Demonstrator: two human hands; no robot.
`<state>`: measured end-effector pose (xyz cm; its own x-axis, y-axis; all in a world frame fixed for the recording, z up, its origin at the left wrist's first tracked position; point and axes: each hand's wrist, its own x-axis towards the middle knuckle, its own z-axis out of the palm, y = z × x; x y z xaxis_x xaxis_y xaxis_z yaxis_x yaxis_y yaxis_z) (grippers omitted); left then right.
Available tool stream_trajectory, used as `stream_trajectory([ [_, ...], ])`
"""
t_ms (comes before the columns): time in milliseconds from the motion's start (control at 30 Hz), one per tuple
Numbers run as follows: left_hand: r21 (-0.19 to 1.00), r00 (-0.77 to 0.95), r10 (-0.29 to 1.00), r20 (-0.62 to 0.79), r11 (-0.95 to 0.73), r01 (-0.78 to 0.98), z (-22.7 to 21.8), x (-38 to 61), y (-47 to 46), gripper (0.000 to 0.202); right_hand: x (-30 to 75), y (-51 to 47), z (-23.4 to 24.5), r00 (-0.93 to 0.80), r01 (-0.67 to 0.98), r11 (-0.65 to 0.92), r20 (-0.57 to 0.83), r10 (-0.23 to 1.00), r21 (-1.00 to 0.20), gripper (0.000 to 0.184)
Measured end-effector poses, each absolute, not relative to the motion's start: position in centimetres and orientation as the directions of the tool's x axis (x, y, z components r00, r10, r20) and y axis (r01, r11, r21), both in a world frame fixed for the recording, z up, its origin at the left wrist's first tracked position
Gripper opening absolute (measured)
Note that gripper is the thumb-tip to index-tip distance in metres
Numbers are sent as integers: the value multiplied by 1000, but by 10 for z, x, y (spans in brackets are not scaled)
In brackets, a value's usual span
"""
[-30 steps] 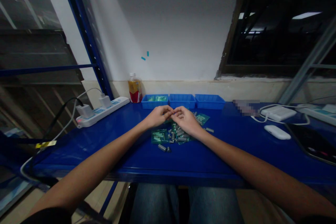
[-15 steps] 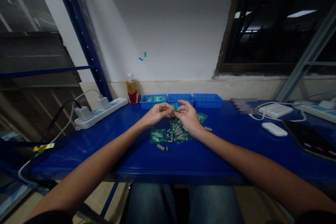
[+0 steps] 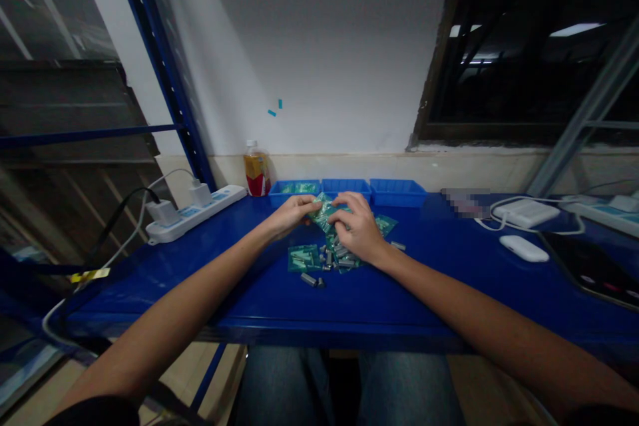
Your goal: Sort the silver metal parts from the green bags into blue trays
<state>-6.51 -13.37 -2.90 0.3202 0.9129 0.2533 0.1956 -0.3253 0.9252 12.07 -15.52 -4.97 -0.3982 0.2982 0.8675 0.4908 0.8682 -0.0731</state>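
Observation:
A small clear green plastic bag is held up over the middle of the table. My left hand pinches its left edge between thumb and fingers. At its right side my right hand has its curled fingers on the bag; the exact grip of the fingertips is partly hidden. Beneath the hands lies a pile of grey metal cylinders on more green bags. Left of that pile, another green bag with slim pieces inside lies flat. A loose cylinder sits nearer the front edge.
Three blue trays stand along the wall; the left tray contains green bags. Beside it is a bottle. A power strip lies to the left. At right are a white case, a phone and cables on the blue table.
The green bag between my hands now shows larger and spread out, lower over the pile. My left hand has shifted slightly left, and my right fingers have curled in toward the bag.

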Motion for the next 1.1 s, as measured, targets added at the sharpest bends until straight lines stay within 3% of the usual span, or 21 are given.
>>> stream_trajectory([
  [133,804,149,892,427,-450,389,-21,-91,-121,25,123,-149,-51,-320,555,822,880,351,-126,24],
  [200,564,-14,765,644,-462,684,-17,-108,-112,24,124,-148,-52,-299,568,809,878,374,-151,24],
  [267,481,-99,690,717,-388,786,-12,-123,-102,24,124,-147,-52,-302,575,802,868,394,-164,25],
  [400,428,-155,665,731,-270,862,-5,-135,-83,24,123,-148,-51,-325,574,801,851,411,-168,24],
  [533,311,-105,710,696,-166,936,-12,-128,-69,22,122,-153,-48,-372,552,810,812,449,-195,22],
  [633,231,-55,775,630,-120,966,-25,-119,-65,23,116,-165,-46,-487,517,820,703,519,-246,18],
  [733,176,-21,803,595,-105,979,-35,-111,-67,39,105,-180,-46,-631,483,839,564,532,-251,34],
  [833,142,13,803,596,-122,982,-38,-106,-78,49,97,-191,-49,-745,477,853,418,520,-213,47],
  [933,172,28,773,633,-176,969,-34,-99,-92,43,94,-192,-52,-772,482,853,364,521,-198,47],
  [1100,451,31,801,597,-367,814,-26,-81,-105,34,93,-179,-56,-623,410,849,578,527,-332,44],
])
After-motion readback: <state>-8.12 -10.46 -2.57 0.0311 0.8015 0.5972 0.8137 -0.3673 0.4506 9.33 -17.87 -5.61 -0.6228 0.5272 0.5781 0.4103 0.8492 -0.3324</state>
